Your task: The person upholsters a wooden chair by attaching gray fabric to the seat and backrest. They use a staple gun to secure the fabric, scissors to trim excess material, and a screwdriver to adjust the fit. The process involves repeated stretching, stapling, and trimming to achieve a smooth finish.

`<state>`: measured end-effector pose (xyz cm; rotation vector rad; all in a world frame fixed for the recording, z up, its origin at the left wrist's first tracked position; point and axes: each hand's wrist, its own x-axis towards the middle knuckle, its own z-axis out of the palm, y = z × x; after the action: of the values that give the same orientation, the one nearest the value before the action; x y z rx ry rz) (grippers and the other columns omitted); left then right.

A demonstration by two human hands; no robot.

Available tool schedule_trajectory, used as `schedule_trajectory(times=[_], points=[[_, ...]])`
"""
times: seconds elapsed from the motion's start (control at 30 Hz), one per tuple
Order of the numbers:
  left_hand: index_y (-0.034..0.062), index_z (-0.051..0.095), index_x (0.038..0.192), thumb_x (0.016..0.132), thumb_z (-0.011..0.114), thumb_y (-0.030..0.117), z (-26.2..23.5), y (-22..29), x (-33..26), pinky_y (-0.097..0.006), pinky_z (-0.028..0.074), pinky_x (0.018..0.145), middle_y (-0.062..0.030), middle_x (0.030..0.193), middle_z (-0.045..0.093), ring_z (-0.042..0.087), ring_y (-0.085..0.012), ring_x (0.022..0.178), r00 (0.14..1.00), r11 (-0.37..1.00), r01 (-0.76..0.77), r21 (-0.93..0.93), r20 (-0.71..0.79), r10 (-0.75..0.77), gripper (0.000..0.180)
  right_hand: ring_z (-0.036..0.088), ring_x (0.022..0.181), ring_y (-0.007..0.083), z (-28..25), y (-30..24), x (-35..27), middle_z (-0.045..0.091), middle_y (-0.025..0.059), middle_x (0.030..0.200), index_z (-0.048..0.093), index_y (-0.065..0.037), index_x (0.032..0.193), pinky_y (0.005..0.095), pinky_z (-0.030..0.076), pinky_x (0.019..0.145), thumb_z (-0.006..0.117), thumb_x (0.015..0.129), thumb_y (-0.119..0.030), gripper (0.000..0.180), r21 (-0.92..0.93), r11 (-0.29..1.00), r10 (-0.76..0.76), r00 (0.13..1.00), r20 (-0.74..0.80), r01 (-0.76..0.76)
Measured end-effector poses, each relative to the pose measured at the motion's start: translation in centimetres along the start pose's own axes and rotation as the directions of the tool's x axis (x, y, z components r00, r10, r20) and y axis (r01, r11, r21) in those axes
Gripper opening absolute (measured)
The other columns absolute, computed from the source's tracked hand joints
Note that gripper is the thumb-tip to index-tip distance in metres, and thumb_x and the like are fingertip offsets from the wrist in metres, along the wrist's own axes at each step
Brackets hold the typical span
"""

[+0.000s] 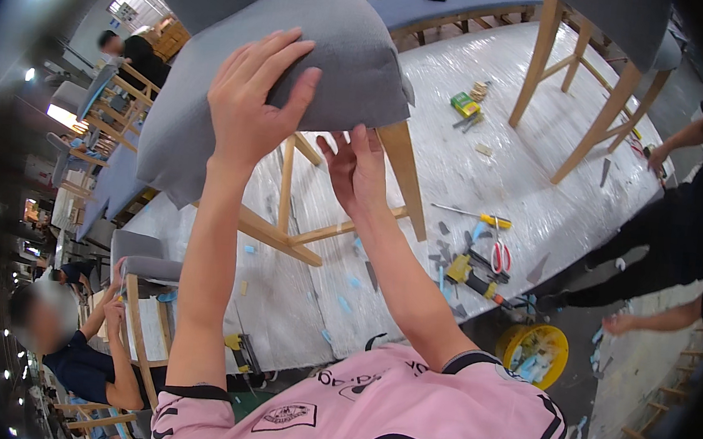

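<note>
A chair with a grey upholstered seat point(340, 60) and pale wooden legs point(406, 174) stands in front of me on the plastic-covered table point(448, 161). My left hand point(253, 98) lies on top of the seat, fingers stretched and the thumb out to the side. Just under the seat's lower front edge is my right hand point(357, 170), palm up. Its fingertips reach the edge beside a front leg; the fingers are apart and loosely curled, with no object visible in them.
A screwdriver point(493, 220), red-handled scissors point(499, 256) and a yellow power drill point(467, 280) lie to the right among scraps. A yellow bucket point(559, 355) stands below. Another chair point(612, 108) is at far right, near a person point(663, 197). A co-worker point(77, 346) is at left.
</note>
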<state>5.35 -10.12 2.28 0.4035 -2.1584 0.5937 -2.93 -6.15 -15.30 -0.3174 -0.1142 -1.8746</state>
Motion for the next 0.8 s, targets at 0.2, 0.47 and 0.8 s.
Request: schedule_trajectory(times=[0.2, 0.47, 0.8], points=[[0.0201, 0.055, 0.147, 0.071, 0.084, 0.057, 1.6, -3.4, 2.7, -0.048, 0.041, 0.109, -0.0078, 0.147, 0.056, 0.056, -0.0297, 0.129, 0.962, 0.954, -0.124, 0.271, 0.269, 0.049, 0.09, 0.057, 0.122, 0.0159, 1.4, 2.3, 6.8, 0.062, 0.0008, 0.13, 0.057, -0.013, 0.13, 0.0432, 0.043, 0.107, 0.063, 0.105, -0.024, 0.028, 0.034, 0.989, -0.146, 0.989, -0.006, 0.147], [0.0211, 0.043, 0.155, 0.072, 0.083, 0.057, 4.6, -4.9, 4.2, -0.05, 0.043, 0.107, -0.015, 0.142, 0.055, 0.056, -0.037, 0.127, 0.962, 0.922, -0.049, 0.385, 0.267, -0.061, 0.099, 0.046, 0.14, 0.022, -0.3, 3.2, 15.1, 0.048, 0.0066, 0.15, 0.042, -0.014, 0.148, 0.0463, 0.038, 0.12, 0.05, 0.109, -0.015, 0.04, -0.027, 0.991, -0.128, 0.983, 0.135, 0.132], [0.0167, 0.051, 0.149, 0.104, 0.041, 0.063, 8.2, -10.4, 9.6, -0.052, 0.053, 0.093, -0.0198, 0.117, 0.073, 0.069, -0.0447, 0.107, 0.935, 0.961, 0.1, 0.257, 0.305, -0.179, 0.066, 0.05, 0.131, 0.0155, -1.0, 4.3, 19.8, 0.056, -0.0021, 0.14, 0.052, -0.017, 0.142, 0.0415, 0.038, 0.112, 0.071, 0.099, -0.016, 0.047, 0.038, 0.997, -0.076, 0.989, 0.128, 0.072]])
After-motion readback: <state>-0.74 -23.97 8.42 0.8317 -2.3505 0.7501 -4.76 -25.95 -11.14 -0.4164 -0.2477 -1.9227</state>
